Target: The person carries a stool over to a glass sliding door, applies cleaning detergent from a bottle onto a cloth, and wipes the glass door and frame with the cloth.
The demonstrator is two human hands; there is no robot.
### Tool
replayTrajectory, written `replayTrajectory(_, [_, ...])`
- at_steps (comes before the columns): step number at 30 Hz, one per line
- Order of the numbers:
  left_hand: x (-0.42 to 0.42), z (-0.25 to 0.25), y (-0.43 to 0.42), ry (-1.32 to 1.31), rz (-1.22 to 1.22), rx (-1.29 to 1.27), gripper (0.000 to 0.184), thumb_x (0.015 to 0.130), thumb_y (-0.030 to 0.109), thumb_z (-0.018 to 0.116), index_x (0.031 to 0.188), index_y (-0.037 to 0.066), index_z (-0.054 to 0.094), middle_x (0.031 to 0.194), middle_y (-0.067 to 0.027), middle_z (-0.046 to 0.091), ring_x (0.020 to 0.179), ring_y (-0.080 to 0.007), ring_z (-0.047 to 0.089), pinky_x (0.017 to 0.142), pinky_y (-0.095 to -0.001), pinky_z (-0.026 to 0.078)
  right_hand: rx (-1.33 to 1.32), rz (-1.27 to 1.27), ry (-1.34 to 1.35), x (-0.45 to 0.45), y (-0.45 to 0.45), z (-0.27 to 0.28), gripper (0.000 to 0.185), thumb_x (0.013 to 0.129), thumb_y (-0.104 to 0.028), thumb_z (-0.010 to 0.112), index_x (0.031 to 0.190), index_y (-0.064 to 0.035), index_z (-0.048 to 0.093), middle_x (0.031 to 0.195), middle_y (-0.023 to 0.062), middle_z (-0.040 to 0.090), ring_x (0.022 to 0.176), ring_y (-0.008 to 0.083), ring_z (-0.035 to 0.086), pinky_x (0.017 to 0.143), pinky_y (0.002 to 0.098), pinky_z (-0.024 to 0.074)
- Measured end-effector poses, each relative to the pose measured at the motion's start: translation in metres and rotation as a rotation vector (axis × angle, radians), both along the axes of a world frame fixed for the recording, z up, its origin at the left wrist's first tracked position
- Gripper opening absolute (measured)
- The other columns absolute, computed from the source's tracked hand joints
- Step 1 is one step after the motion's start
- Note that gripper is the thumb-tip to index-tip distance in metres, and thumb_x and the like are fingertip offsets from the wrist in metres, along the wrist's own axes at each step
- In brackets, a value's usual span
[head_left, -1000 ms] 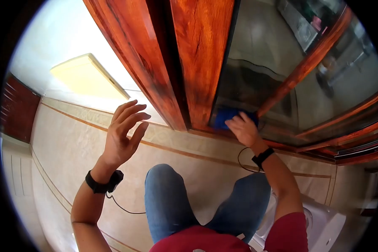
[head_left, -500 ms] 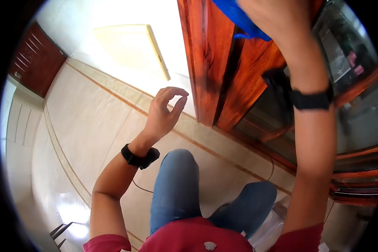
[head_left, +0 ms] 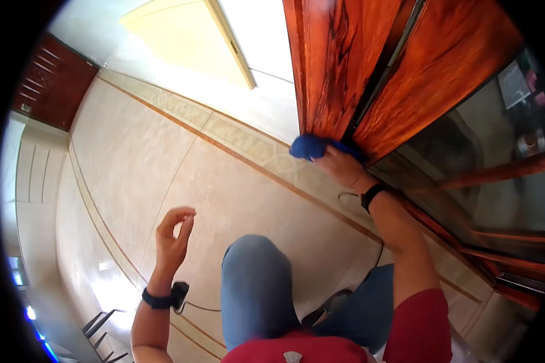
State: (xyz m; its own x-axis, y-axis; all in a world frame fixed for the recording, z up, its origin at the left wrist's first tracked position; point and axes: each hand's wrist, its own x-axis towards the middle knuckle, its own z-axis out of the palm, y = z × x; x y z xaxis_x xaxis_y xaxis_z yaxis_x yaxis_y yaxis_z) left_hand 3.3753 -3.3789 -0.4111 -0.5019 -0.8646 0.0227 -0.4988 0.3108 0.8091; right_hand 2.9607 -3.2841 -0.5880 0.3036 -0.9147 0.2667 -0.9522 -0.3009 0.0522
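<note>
My right hand (head_left: 343,168) is closed on a blue cloth (head_left: 310,147), pressing it against the bottom of the reddish wooden frame (head_left: 330,66) where it meets the floor. Part of the cloth is hidden behind my fingers. My left hand (head_left: 174,237) hangs in the air above the tiles at the left, fingers loosely curled and thumb close to the fingertips, with nothing in it. Both wrists wear a black band.
Glass panels (head_left: 448,163) with wooden bars stand at the right. A pale yellow panel (head_left: 188,39) is on the white wall. A dark red door (head_left: 51,81) is at the far left. Dark thin legs (head_left: 100,323) and a cable (head_left: 203,307) show low down. Beige tiles (head_left: 224,187) cover the floor.
My right hand has come down with the blue cloth from high on the wooden frame to its foot. The left hand has moved lower and to the left.
</note>
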Motion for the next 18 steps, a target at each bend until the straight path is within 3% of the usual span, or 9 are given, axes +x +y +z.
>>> replayTrajectory(1, [0.010, -0.006, 0.003, -0.023, 0.004, 0.012, 0.010, 0.090, 0.004, 0.057, 0.096, -0.001, 0.064, 0.094, -0.0067, 0.065, 0.090, -0.0131, 0.060, 0.082, -0.0263, 0.047, 0.126, -0.005, -0.012, 0.000, 0.000, -0.033, 0.032, 0.084, -0.016, 0.052, 0.114, -0.0120, 0.064, 0.116, -0.0013, 0.057, 0.118, 0.0213, 0.047, 0.100, 0.0307, 0.0405])
replayTrajectory(4, [0.033, -0.021, 0.011, -0.088, 0.016, 0.038, 0.010, 0.090, 0.004, 0.056, 0.096, 0.000, 0.064, 0.093, -0.0063, 0.065, 0.088, -0.0126, 0.060, 0.081, -0.0263, 0.047, 0.061, 0.051, 0.690, 0.013, -0.002, -0.103, 0.028, 0.084, -0.018, 0.051, 0.108, -0.0128, 0.065, 0.115, -0.0008, 0.057, 0.118, 0.0196, 0.047, 0.102, 0.0383, 0.0344])
replayTrajectory(6, [0.047, -0.036, 0.014, -0.117, 0.053, 0.109, 0.011, 0.091, 0.005, 0.056, 0.096, 0.000, 0.064, 0.093, -0.0057, 0.065, 0.088, -0.0119, 0.060, 0.081, -0.0262, 0.047, -0.011, -0.076, 0.605, 0.026, 0.003, -0.142, 0.030, 0.084, -0.019, 0.050, 0.110, -0.0125, 0.064, 0.114, -0.0023, 0.059, 0.111, 0.0161, 0.049, 0.100, 0.0391, 0.0337])
replayTrajectory(9, [0.058, -0.048, 0.016, -0.168, 0.072, 0.186, 0.011, 0.091, 0.006, 0.056, 0.097, 0.000, 0.064, 0.090, -0.0052, 0.065, 0.085, -0.0109, 0.060, 0.080, -0.0253, 0.047, 0.098, -0.310, 0.294, 0.044, 0.015, -0.157, 0.034, 0.083, -0.019, 0.050, 0.113, -0.0116, 0.063, 0.117, -0.0020, 0.060, 0.104, 0.0157, 0.051, 0.093, 0.0396, 0.0344])
replayTrajectory(11, [0.058, -0.052, 0.013, -0.153, 0.039, 0.220, 0.011, 0.091, 0.007, 0.057, 0.096, 0.000, 0.064, 0.090, -0.0049, 0.066, 0.085, -0.0107, 0.060, 0.079, -0.0251, 0.048, 0.189, -0.528, 0.092, 0.045, 0.032, -0.137, 0.036, 0.080, -0.019, 0.052, 0.114, -0.0108, 0.062, 0.120, 0.0004, 0.059, 0.099, 0.0199, 0.051, 0.084, 0.0406, 0.0367])
replayTrajectory(13, [0.056, -0.052, 0.005, -0.158, -0.017, 0.214, 0.011, 0.091, 0.008, 0.058, 0.096, 0.000, 0.064, 0.088, -0.0042, 0.066, 0.084, -0.0103, 0.061, 0.079, -0.0252, 0.048, 0.365, -0.987, -0.030, 0.033, 0.063, -0.124, 0.039, 0.078, -0.020, 0.055, 0.114, -0.0109, 0.063, 0.119, 0.0044, 0.060, 0.099, 0.0229, 0.053, 0.083, 0.0426, 0.0376])
replayTrajectory(15, [0.044, -0.043, -0.004, -0.153, -0.090, 0.238, 0.011, 0.091, 0.008, 0.058, 0.095, 0.000, 0.064, 0.087, -0.0043, 0.067, 0.084, -0.0099, 0.061, 0.079, -0.0252, 0.048, 0.820, -1.079, -0.061, 0.008, 0.082, -0.084, 0.042, 0.078, -0.020, 0.055, 0.118, -0.0101, 0.062, 0.121, 0.0103, 0.060, 0.109, 0.0278, 0.054, 0.087, 0.0455, 0.0398])
replayTrajectory(18, [-0.005, -0.014, -0.021, -0.151, -0.255, 0.166, 0.010, 0.090, 0.009, 0.061, 0.091, 0.000, 0.065, 0.087, -0.0076, 0.068, 0.085, -0.0155, 0.063, 0.081, -0.0282, 0.048, 0.846, -1.116, -0.373, -0.014, 0.116, -0.006, 0.041, 0.079, -0.016, 0.053, 0.119, -0.0086, 0.062, 0.119, 0.0160, 0.061, 0.115, 0.0326, 0.053, 0.094, 0.0452, 0.0414])
